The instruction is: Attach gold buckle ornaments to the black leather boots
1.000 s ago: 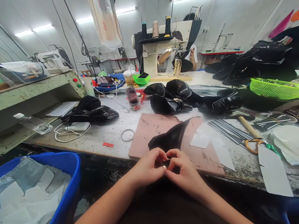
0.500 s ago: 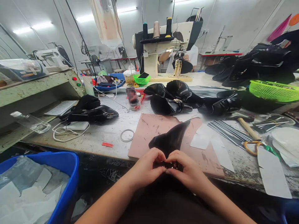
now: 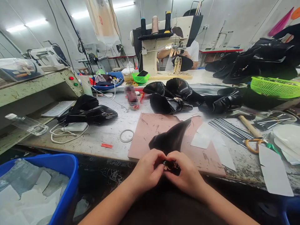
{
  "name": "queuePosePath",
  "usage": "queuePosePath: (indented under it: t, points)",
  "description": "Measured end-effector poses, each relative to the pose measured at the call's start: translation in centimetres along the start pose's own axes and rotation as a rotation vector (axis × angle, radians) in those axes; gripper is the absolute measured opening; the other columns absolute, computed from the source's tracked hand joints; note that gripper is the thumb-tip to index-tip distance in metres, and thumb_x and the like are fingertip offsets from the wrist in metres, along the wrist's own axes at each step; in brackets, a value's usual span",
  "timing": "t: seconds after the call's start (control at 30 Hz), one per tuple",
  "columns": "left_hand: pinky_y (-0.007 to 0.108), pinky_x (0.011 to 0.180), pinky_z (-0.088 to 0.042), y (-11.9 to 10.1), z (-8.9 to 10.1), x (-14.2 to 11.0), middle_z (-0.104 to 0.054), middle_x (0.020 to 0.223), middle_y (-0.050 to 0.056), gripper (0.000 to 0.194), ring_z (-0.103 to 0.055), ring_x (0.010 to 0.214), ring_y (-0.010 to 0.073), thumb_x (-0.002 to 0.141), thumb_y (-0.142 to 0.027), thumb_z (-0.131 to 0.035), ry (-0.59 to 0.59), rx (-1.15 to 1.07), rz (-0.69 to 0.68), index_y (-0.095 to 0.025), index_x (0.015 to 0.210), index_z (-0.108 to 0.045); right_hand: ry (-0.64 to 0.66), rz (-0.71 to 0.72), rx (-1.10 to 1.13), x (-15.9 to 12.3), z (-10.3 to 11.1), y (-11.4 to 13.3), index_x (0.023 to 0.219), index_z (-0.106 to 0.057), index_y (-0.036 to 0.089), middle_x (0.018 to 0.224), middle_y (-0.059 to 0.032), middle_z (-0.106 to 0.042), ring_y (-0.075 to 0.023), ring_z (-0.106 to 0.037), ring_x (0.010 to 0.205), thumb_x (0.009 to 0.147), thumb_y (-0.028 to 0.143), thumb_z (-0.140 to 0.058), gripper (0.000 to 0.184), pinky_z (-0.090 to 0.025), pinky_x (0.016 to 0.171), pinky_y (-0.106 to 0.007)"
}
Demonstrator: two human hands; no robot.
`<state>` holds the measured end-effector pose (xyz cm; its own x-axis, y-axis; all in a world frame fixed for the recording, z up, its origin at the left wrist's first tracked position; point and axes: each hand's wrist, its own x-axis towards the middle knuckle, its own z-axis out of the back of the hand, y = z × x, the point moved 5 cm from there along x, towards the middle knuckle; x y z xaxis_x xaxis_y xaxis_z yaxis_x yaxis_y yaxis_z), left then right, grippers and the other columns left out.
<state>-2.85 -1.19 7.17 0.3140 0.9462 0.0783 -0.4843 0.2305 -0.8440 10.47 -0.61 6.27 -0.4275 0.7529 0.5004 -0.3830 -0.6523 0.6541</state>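
A black leather shoe piece (image 3: 172, 137) lies across a pink cutting mat (image 3: 154, 126) at the table's near edge. My left hand (image 3: 147, 170) and my right hand (image 3: 185, 175) meet at its lower end, fingers pinched together. Between the fingertips sits a small gold-coloured metal buckle (image 3: 171, 164) on the leather. Both hands grip the leather around that buckle. The lower part of the piece is hidden under my fingers.
Finished black shoes (image 3: 171, 100) lie beyond the mat, more black uppers (image 3: 90, 109) at left. Scissors (image 3: 256, 145), a hammer (image 3: 248, 125), strips and white paper pieces lie right. A blue bin (image 3: 58, 175) stands lower left, a green basket (image 3: 275, 87) at right. A person sews at a machine (image 3: 164, 43) behind.
My fingers have shifted on the buckle, and the hands sit slightly lower over the leather's end. The person behind has leaned in at the sewing machine.
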Motion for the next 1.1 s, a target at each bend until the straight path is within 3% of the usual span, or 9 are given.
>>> queuePosePath:
  t: [0.1,0.17,0.33,0.47,0.57,0.67,0.77,0.9,1.1]
  points:
    - [0.029,0.079,-0.046,-0.6,0.2,-0.1,-0.057,0.097,0.004,0.031,-0.054,0.089,0.0167,0.073,-0.008,-0.052,0.141,-0.009,-0.085,-0.020,0.101,-0.054,0.013,-0.042,0.067,-0.1,-0.1,-0.4,0.087,-0.053,0.020,0.073,-0.0032,-0.063,-0.0159,-0.056,0.063,0.079,0.018,-0.054,0.008,-0.047,0.056,-0.028]
    - [0.030,0.081,-0.045,-0.4,0.4,-0.1,-0.056,0.101,0.005,0.033,-0.053,0.092,0.0174,0.074,-0.009,-0.053,0.175,0.008,-0.117,-0.021,0.106,-0.052,0.016,-0.078,0.114,-0.1,0.1,-0.6,0.088,-0.055,0.020,0.073,-0.0032,-0.063,-0.0156,-0.057,0.062,0.081,0.020,-0.053,0.008,-0.048,0.055,-0.027]
    - [0.028,0.076,-0.045,0.4,0.5,-0.2,-0.058,0.092,0.004,0.017,-0.055,0.084,0.0154,0.081,-0.011,-0.049,0.085,0.037,-0.161,-0.019,0.095,-0.054,-0.023,-0.029,0.137,0.0,1.2,-0.5,0.088,-0.062,0.019,0.091,-0.0088,-0.057,-0.0192,-0.059,0.081,0.080,0.021,-0.054,0.012,-0.052,0.062,-0.028]
    - [0.027,0.072,-0.046,0.6,0.2,-0.2,-0.058,0.085,0.004,0.015,-0.055,0.079,0.0147,0.079,-0.008,-0.046,0.022,0.034,-0.204,-0.019,0.086,-0.053,0.127,-0.124,0.214,0.1,0.8,-0.9,0.087,-0.061,0.019,0.078,-0.0034,-0.055,-0.0122,-0.054,0.061,0.083,0.020,-0.051,0.011,-0.049,0.054,-0.025]
    - [0.027,0.071,-0.046,0.6,-0.1,-0.1,-0.058,0.083,0.004,0.016,-0.055,0.078,0.0147,0.077,-0.006,-0.044,0.023,0.044,-0.225,-0.019,0.083,-0.052,0.215,-0.197,0.209,0.3,0.2,-1.0,0.083,-0.059,0.020,0.076,-0.0015,-0.056,-0.0119,-0.053,0.059,0.078,0.022,-0.060,0.006,-0.047,0.052,-0.024]
    - [0.026,0.070,-0.045,0.5,0.2,-0.1,-0.056,0.081,0.003,0.016,-0.054,0.076,0.0143,0.076,-0.006,-0.044,-0.004,0.031,-0.175,-0.019,0.081,-0.052,0.216,-0.185,0.108,0.5,-0.2,-0.7,0.079,-0.055,0.020,0.076,-0.0005,-0.056,-0.0119,-0.052,0.060,0.069,0.016,-0.065,0.015,-0.046,0.051,-0.023]
    - [0.027,0.075,-0.046,0.1,0.3,-0.2,-0.056,0.087,0.002,0.024,-0.054,0.082,0.0149,0.072,-0.004,-0.047,0.069,0.017,-0.142,-0.020,0.090,-0.052,0.143,-0.141,0.056,0.6,-0.2,-0.4,0.078,-0.053,0.020,0.073,0.0000,-0.055,-0.0122,-0.052,0.060,0.069,0.011,-0.060,0.015,-0.044,0.050,-0.023]
    - [0.031,0.090,-0.043,-0.1,0.1,-0.6,-0.051,0.111,0.006,0.047,-0.051,0.101,0.0174,0.072,0.000,-0.048,0.170,0.077,-0.201,-0.023,0.113,-0.046,0.090,-0.157,0.139,0.5,0.0,-0.8,0.081,-0.056,0.019,0.073,-0.0015,-0.056,-0.0122,-0.051,0.059,0.076,0.016,-0.055,0.007,-0.044,0.051,-0.024]
    - [0.027,0.085,-0.045,0.5,0.1,-0.5,-0.055,0.104,0.006,0.027,-0.054,0.096,0.0161,0.078,-0.006,-0.053,0.131,0.087,-0.237,-0.020,0.101,-0.054,0.220,-0.247,0.231,0.2,0.1,-1.6,0.081,-0.055,0.020,0.077,-0.0012,-0.055,-0.0124,-0.050,0.061,0.073,0.016,-0.057,0.009,-0.044,0.053,-0.025]
